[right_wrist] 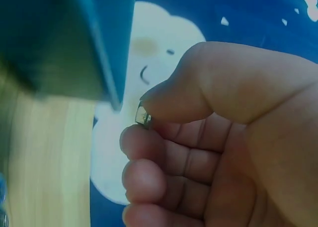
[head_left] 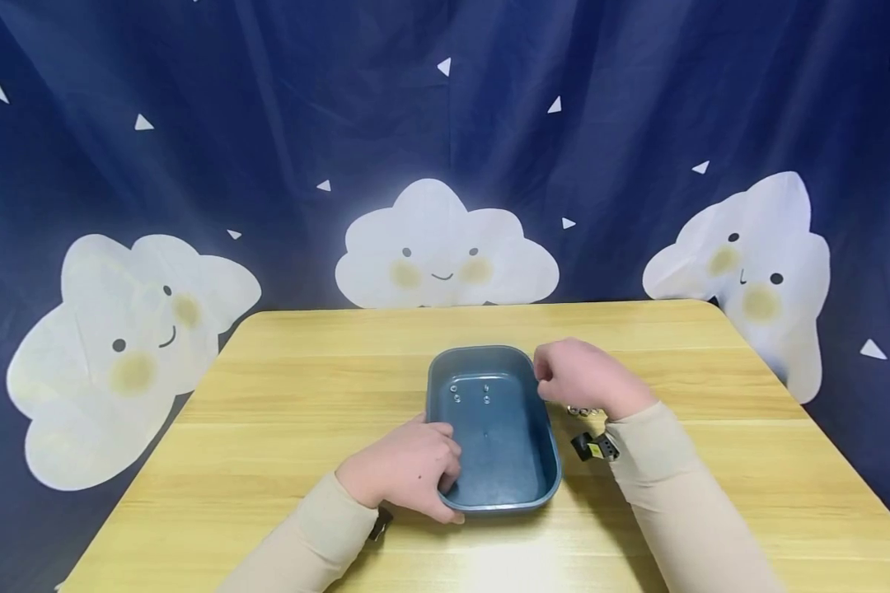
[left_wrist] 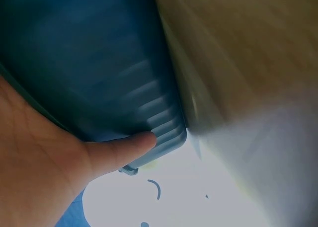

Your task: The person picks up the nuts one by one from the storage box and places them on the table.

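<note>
A deep blue plastic tray (head_left: 494,461) lies on the table with its long side pointing away from me. My left hand (head_left: 415,465) grips its near left corner, fingers over the rim and thumb along the ribbed outer wall (left_wrist: 159,108). Between right thumb and index finger I pinch a small shiny metal nut (right_wrist: 142,114). That right hand (head_left: 582,375) is beside the tray's far right rim, its other fingers curled. Several small metal nuts (head_left: 486,399) sit spaced apart on the tray floor, toward the far end.
More metal nuts (head_left: 580,410) lie on the wooden table (head_left: 304,395) right of the tray, partly hidden under my right wrist. A dark wrist camera (head_left: 596,446) hangs below the right sleeve. Behind the table's far edge hangs a blue cloud-print curtain (head_left: 289,99).
</note>
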Tool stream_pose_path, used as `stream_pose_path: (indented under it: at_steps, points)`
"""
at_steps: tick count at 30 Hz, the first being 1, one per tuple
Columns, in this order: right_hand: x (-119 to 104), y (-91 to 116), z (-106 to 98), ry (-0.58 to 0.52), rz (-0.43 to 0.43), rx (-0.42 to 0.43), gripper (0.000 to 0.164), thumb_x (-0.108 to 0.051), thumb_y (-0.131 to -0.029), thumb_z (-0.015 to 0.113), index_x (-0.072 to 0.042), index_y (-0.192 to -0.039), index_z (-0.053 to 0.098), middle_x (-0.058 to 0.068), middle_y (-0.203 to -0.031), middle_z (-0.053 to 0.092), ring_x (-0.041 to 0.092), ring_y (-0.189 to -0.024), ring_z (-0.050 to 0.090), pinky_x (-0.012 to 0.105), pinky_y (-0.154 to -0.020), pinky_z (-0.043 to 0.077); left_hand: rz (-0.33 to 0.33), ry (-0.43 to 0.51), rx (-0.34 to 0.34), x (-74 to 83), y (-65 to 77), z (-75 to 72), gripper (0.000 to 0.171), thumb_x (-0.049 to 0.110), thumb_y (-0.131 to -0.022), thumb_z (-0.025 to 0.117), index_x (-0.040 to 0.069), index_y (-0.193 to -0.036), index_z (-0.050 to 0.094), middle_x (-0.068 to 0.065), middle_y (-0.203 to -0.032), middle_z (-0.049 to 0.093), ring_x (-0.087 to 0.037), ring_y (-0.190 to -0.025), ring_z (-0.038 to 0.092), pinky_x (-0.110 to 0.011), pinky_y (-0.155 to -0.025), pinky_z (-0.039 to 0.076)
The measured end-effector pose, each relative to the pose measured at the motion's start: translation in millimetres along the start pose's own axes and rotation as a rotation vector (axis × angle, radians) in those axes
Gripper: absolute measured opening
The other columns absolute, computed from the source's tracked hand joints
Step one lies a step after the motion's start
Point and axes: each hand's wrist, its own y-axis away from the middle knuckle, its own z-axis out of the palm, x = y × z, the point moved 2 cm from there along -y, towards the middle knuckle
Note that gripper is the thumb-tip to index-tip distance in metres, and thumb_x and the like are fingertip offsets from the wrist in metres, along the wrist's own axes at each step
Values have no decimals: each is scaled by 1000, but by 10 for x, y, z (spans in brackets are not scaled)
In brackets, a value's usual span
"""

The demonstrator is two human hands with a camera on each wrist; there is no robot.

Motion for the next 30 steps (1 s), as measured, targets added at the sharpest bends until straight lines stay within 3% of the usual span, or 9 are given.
stream_pose_path:
  at_steps: [7, 19, 25, 30]
  points:
    - [301, 120, 10, -14, 5, 2, 5, -8, -74, 62, -12, -76, 62, -4, -72, 57, 16, -69, 53, 35, -66, 45, 3, 12, 4, -2, 2, -8, 49, 65, -69, 78, 33, -52, 46, 27, -65, 40, -5, -74, 38, -27, -74, 36]
    - [695, 230, 112, -82, 119, -117, 10, -4, -78, 62, -14, -75, 61, -2, -71, 55, 17, -66, 49, 34, -61, 39, -3, 9, -5, -7, -2, -9, 49, 66, -70, 77, 33, -52, 46, 27, -65, 40, -4, -74, 38, -34, -77, 41]
    - [860, 289, 158, -92, 131, -151, 10, -5, -78, 59, -14, -74, 60, -2, -71, 53, 16, -65, 48, 34, -62, 38, 7, 4, 11, -1, 3, -33, 49, 65, -70, 78, 33, -51, 45, 27, -65, 39, -4, -74, 38, -30, -73, 39]
    - [929, 331, 208, -117, 144, -199, 11, -4, -79, 59, -14, -75, 59, -2, -70, 51, 16, -65, 47, 34, -64, 37, 3, 12, 7, 4, 11, -41, 49, 65, -70, 78, 33, -52, 46, 27, -65, 40, -3, -73, 38, -34, -77, 41]
